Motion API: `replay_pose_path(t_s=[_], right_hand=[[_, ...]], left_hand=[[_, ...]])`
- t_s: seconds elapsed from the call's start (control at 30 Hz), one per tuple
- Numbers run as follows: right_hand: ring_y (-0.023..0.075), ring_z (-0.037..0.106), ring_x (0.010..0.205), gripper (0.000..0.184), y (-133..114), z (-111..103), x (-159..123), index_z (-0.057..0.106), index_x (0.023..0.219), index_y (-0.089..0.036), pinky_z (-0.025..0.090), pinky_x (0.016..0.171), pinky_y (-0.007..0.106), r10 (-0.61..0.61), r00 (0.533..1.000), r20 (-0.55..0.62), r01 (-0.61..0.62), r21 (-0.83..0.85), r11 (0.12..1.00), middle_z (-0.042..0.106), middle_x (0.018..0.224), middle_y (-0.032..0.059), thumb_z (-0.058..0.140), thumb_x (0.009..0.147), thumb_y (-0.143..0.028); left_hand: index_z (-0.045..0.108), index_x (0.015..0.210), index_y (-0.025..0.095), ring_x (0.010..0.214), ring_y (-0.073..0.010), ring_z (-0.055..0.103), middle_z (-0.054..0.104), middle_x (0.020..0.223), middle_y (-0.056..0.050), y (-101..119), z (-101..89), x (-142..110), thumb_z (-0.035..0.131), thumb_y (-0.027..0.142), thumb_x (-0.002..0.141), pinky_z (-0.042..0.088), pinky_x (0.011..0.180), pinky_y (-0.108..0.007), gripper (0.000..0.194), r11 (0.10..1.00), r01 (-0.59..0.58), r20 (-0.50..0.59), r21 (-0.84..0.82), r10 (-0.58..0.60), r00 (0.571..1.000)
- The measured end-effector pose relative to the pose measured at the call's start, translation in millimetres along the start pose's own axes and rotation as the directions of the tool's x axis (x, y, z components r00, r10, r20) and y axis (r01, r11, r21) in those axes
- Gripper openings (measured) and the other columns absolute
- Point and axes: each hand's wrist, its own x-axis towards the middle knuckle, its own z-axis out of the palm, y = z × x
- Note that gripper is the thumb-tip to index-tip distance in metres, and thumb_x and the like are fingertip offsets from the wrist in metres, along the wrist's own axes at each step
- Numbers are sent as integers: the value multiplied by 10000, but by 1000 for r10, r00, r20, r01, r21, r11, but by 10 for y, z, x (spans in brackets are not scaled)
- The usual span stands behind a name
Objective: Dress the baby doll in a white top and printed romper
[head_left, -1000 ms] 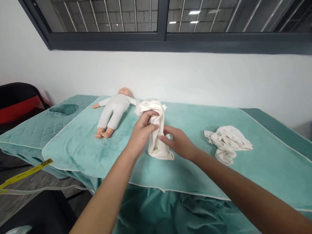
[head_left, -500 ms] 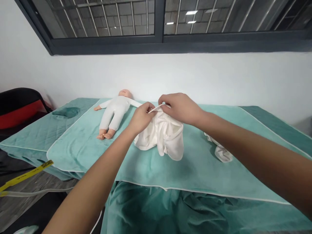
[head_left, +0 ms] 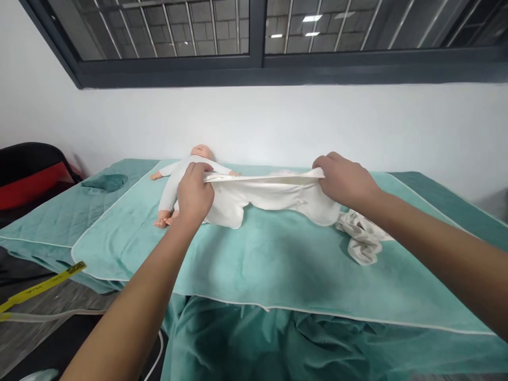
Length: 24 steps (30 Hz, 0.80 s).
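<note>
A white cloth garment [head_left: 273,193] is stretched taut between my two hands, raised over the bed; its exact kind is unclear. My left hand [head_left: 195,193] grips one end of its edge, close in front of the doll. At the other end, my right hand [head_left: 345,177] pinches the same edge. Behind my left hand lies a baby doll [head_left: 170,188] in a white bodysuit, face up, partly covered by that hand and the cloth. Beneath my right forearm rests a crumpled, patterned white cloth [head_left: 362,241].
The bed has a teal cover [head_left: 278,264] with pale piping, and a face hole [head_left: 105,182] at its left end. A black and red chair [head_left: 35,180] stands at the left. Behind the bed is a white wall [head_left: 278,121] below a barred window [head_left: 178,29].
My hands have moved apart, left hand leftward and right hand rightward. The white garment, bunched before, is now pulled out wide. More of the crumpled patterned cloth shows.
</note>
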Motion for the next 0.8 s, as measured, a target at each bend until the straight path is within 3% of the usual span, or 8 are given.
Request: replay_pose_path(t_s=[0.1, 0.2, 0.27, 0.37, 0.47, 0.6, 0.73, 0.8], right_hand=[[284, 627, 948, 454, -118, 66, -131, 599, 1204, -207, 470, 700, 369, -74, 997, 8, 73, 54, 996, 591, 1288, 126, 479, 776, -115], [293, 575, 1142, 507, -471, 174, -248, 515, 1320, -221, 477, 866, 395, -218, 976, -5, 210, 294, 932, 551, 1372, 101, 529, 814, -194], [267, 582, 1134, 510, -734, 240, -273, 489, 1334, -242, 480, 870, 373, -260, 965, -11, 232, 491, 840, 574, 1343, 80, 576, 839, -325], [213, 623, 936, 296, -952, 300, -194, 577, 1158, -248, 477, 774, 330, -265, 964, -30, 222, 640, 735, 655, 1122, 39, 517, 887, -352], [195, 589, 820, 232, -862, 323, -30, 608, 1059, -219, 451, 740, 319, -176, 975, -133, 220, 598, 771, 635, 985, 43, 483, 864, -226], [207, 557, 788, 321, -538, 268, 96, 611, 1081, -212, 415, 661, 322, -81, 970, -229, 165, 377, 911, 567, 1084, 86, 469, 803, -139], [189, 520, 697, 339, -302, 107, 25, 619, 1052, -230, 375, 596, 326, -6, 974, -225, 53, 204, 977, 551, 1158, 85, 416, 804, -119], [226, 549, 793, 329, -207, 49, -27, 634, 1013, -227, 388, 615, 340, 4, 974, -225, 34, 162, 986, 562, 1197, 89, 413, 795, -117]], left_hand=[[629, 962, 217, 1001, -251, 583, 651, 988, -48, 228, -37, 15, 432, 36, 720, 423, 890, -359, 361, 990, -97, 3, -100, 98, 995], [645, 948, 214, 995, -247, 576, 644, 995, -45, 582, -59, 47, 431, 15, 707, 414, 900, -363, 379, 961, -174, 84, -215, 195, 977], [656, 939, 221, 988, -250, 569, 638, 980, -42, 787, -69, 50, 439, 8, 702, 409, 898, -369, 385, 945, -181, 143, -271, 225, 964], [653, 935, 229, 972, -256, 568, 634, 963, -45, 919, -92, 30, 463, 16, 711, 410, 869, -368, 363, 951, -202, 198, -234, 250, 948], [632, 913, 221, 972, -270, 565, 628, 985, -67, 835, -125, 12, 453, 24, 736, 414, 821, -368, 319, 971, -239, 214, -18, 237, 948], [612, 874, 211, 964, -310, 558, 617, 927, -102, 618, -146, 17, 423, -9, 712, 405, 789, -400, 332, 934, -258, 250, 248, 195, 948], [622, 866, 232, 906, -309, 575, 632, 898, -84, 486, -135, 29, 448, -25, 674, 389, 766, -395, 365, 957, -178, 226, 228, 126, 966], [637, 883, 241, 874, -299, 583, 647, 885, -68, 442, -136, 29, 467, -12, 672, 383, 749, -381, 371, 980, -107, 185, 169, 75, 980]])
